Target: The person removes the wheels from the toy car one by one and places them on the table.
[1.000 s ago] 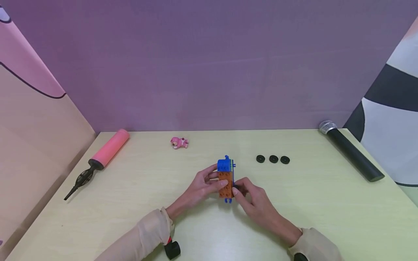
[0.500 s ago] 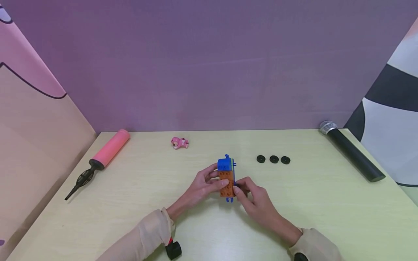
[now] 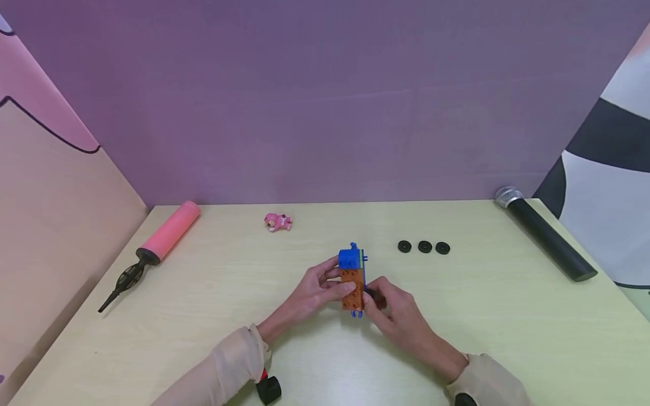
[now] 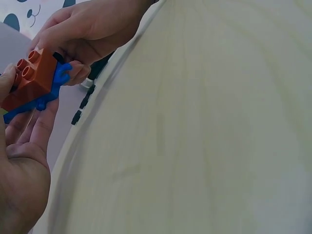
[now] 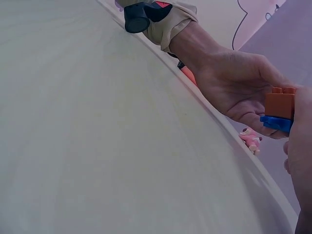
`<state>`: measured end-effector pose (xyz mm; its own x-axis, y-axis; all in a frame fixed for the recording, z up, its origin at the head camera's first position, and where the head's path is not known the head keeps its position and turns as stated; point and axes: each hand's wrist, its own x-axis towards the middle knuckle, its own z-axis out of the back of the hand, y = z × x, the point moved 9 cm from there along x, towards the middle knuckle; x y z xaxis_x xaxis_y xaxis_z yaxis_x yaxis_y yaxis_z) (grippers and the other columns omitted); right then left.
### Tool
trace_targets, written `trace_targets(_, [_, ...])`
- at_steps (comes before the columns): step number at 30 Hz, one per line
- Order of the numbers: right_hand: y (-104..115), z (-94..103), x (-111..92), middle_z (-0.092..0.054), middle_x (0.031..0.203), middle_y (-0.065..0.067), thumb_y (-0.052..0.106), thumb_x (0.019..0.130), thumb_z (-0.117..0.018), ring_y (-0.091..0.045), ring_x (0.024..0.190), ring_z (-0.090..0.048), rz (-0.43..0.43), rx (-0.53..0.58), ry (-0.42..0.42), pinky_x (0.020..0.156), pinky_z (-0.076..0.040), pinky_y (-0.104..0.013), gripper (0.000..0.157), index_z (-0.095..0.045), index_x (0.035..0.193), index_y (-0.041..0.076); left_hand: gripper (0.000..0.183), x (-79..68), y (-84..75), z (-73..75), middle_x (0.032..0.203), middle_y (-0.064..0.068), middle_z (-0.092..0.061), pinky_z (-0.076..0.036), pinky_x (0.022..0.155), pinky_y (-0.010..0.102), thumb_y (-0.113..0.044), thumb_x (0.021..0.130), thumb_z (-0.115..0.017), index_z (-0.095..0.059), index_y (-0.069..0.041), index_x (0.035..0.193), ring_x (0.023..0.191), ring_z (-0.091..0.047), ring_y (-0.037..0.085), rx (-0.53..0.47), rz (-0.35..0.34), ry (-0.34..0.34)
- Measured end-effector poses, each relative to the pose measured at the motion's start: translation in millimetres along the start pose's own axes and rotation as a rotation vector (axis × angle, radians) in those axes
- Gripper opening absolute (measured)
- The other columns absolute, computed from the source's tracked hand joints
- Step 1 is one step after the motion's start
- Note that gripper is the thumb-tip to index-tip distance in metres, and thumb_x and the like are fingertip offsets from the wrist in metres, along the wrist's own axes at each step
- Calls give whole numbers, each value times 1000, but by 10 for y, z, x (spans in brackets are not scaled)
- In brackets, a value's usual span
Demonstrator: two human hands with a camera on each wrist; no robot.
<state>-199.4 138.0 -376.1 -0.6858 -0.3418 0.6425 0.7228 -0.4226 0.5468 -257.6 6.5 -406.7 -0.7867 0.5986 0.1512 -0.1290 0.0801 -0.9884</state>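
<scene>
Over the middle of the table, my left hand [image 3: 304, 296] holds a toy building-block vehicle [image 3: 349, 259], its thumb across the studs. The vehicle has an orange studded brick [image 4: 36, 83] on a blue base [image 4: 57, 80], with a blue block at the far end and a blue hook at the near end. My right hand [image 3: 406, 316] pinches a small black wheel [image 3: 369, 292] against the right side of the base. Fingers mostly hide that wheel. In the right wrist view, the back of the right hand covers much of the vehicle [image 5: 279, 105].
Three black wheels [image 3: 425, 247] lie in a row at the right back. A pink toy bear [image 3: 278, 222] lies near the back edge. A pink balloon pump [image 3: 170, 234] is at the left, a black microphone [image 3: 548, 237] at the right. A purple panel [image 3: 325, 101] stands behind the table.
Both hands stay at the vehicle with nearly the same hold. The view shifts slightly; the wheels, bear, pump and microphone keep their places.
</scene>
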Motion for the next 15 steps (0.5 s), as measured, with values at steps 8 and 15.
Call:
trace_targets(8, [-33,-32,1,-69,85,4,-10,94,-60,-5,74,-57,-56,83,54,64,-52,-24,18,-58,105,4,69,-18,2,39,135,21,-64,-57,95,41,-29,101,-66,-37,-4,159,112,-69,32,18,10,-9])
trace_targets(15, [-50,-49,2,-68,85,4,-8,96,-58,-5,75,-55,-63,93,87,63,-51,-24,14,-57,104,4,70,-13,19,34,135,22,-63,-57,94,41,-30,101,-67,-37,-2,158,112,-69,33,21,14,2])
